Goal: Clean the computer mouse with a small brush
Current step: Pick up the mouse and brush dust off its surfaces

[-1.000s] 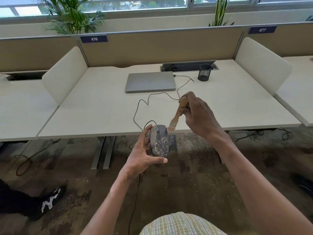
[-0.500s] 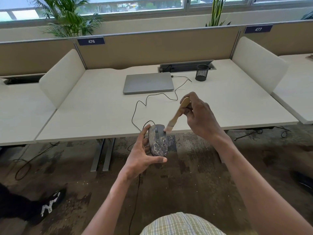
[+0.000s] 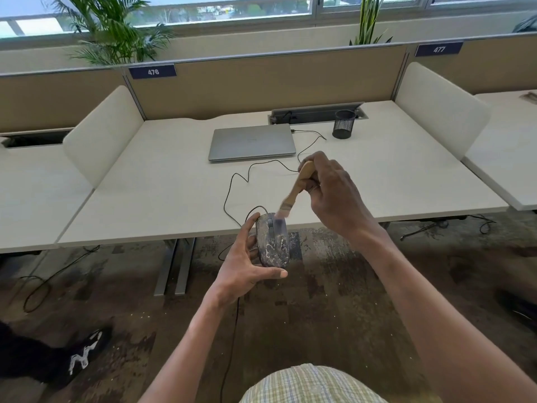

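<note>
Blurring brush bristles (image 3: 279, 217) over mouse (image 3: 273, 242) in left hand's (image 3: 242, 264) grip, brush handle half-hidden inside right hand's (image 3: 334, 193) grip.

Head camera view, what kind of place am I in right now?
Most likely an open-plan office. The desk sits in a row split by partitions bearing numbered tags, 476 and 477. A closed laptop and a mesh pen cup lie on it, near a cable tray.

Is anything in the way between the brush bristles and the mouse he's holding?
Nothing visible. The brush, held by the right hand, has its blurred bristles on the front of the mouse; the left hand grips only its sides.
</note>
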The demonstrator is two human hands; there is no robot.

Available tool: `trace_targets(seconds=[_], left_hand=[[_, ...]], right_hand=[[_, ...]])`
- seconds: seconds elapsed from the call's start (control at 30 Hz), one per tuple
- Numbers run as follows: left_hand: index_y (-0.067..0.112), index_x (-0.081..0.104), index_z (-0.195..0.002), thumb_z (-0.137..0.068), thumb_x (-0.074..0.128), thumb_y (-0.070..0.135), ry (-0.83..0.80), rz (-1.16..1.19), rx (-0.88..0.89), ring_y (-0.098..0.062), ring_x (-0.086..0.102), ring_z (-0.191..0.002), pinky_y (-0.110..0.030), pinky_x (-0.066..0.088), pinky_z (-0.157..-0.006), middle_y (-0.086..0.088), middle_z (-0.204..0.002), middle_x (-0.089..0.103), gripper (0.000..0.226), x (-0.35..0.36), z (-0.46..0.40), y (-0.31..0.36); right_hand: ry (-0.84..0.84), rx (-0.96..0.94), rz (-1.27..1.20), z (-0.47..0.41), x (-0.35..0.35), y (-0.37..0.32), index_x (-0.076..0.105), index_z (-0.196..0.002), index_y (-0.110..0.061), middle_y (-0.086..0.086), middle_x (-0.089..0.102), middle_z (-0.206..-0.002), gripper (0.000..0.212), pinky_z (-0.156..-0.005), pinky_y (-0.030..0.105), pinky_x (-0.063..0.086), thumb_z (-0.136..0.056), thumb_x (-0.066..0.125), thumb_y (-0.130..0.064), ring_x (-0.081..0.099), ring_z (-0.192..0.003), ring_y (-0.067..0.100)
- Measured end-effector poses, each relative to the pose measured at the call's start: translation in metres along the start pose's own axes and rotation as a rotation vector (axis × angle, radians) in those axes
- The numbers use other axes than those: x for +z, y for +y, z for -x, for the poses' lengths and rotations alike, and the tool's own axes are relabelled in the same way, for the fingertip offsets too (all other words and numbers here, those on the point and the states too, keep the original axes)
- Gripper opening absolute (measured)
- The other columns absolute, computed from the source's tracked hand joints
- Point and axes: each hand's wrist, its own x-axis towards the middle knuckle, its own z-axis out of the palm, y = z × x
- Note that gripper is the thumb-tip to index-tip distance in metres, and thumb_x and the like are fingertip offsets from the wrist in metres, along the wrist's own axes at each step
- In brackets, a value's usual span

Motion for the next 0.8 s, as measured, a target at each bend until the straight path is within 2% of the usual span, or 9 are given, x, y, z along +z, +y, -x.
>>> trace_targets(seconds=[0.1, 0.33, 0.57, 0.8], left_hand=[[0.063, 0.031, -0.152, -0.041, 0.108, 0.045, -0.002, 0.0, 0.002, -0.024, 0.064, -0.133, -0.056, 0.053, -0.11, -0.003, -0.15, 0.055, 0.136, 0.001, -0.002, 0.001], [0.062, 0.031, -0.152, -0.041, 0.108, 0.043, -0.002, 0.004, -0.007, -0.023, 0.065, -0.132, -0.055, 0.054, -0.11, -0.003, -0.149, 0.057, 0.136, 0.0, 0.0, -0.004], [0.061, 0.031, -0.152, -0.041, 0.109, 0.043, 0.012, 0.01, 0.004, -0.019, 0.067, -0.129, -0.053, 0.055, -0.109, 0.0, -0.147, 0.059, 0.137, 0.0, -0.004, -0.003], [0.062, 0.032, -0.152, -0.042, 0.109, 0.042, 0.011, 0.005, 0.01, -0.02, 0.064, -0.133, -0.055, 0.051, -0.113, 0.001, -0.148, 0.059, 0.136, 0.001, -0.003, -0.005]], right_hand=[[-0.021, -0.026, 0.056, -0.005, 0.002, -0.007, 0.05, -0.112, -0.01, 0.006, 0.066, -0.092, 0.027, -0.075, 0.044, 0.054, -0.092, 0.057, 0.006, 0.054, -0.094, 0.024], [-0.125, -0.071, 0.078, 0.006, 0.006, -0.012, 0.047, -0.113, -0.014, 0.002, 0.067, -0.092, 0.036, -0.076, 0.045, 0.053, -0.089, 0.057, 0.01, 0.053, -0.097, 0.024], [-0.083, -0.027, 0.053, 0.0, 0.002, -0.013, 0.049, -0.115, -0.012, 0.004, 0.066, -0.099, 0.031, -0.078, 0.045, 0.054, -0.092, 0.058, 0.008, 0.054, -0.099, 0.023], [-0.145, -0.057, 0.039, 0.011, 0.0, -0.012, 0.047, -0.109, -0.016, -0.001, 0.067, -0.093, 0.036, -0.077, 0.045, 0.053, -0.088, 0.055, 0.012, 0.052, -0.097, 0.021]])
